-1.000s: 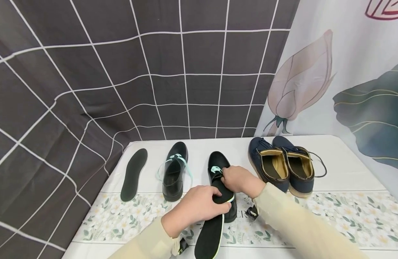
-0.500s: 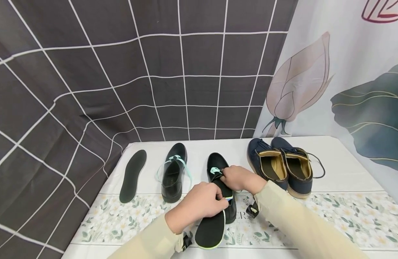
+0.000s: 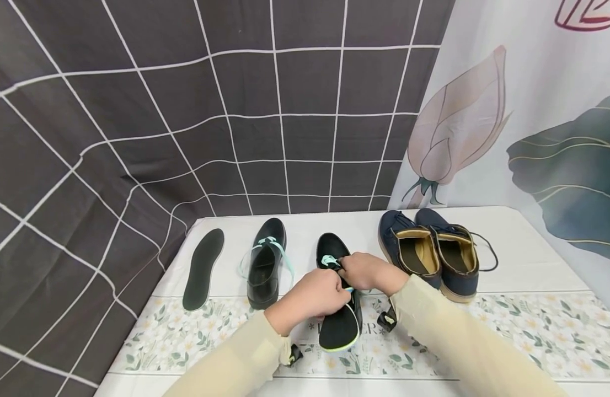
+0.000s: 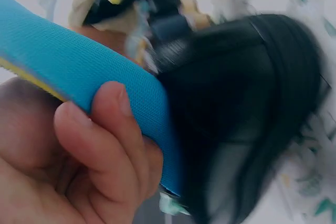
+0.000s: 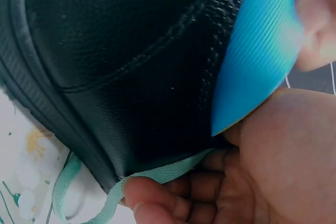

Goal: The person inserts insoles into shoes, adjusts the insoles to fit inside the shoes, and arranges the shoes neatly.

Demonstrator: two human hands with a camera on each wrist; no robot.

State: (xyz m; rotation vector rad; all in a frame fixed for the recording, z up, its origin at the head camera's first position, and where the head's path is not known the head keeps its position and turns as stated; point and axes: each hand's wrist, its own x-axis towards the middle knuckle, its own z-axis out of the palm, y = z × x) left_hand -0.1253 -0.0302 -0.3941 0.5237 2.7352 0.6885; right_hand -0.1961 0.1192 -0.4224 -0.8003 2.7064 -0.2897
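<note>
Left hand grips a blue-backed black insole, right hand the black lace-up shoe — half-hidden lettering on the bench shows "ER".

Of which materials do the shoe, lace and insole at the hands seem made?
Low black shoe: shiny leather or imitation; grain and stitching show.
Flat mint lace: matte, probably fabric; fine weave shows.
Long blue-backed insole: matte, seemingly textile underneath; ribbing shows, core unclear.
</note>
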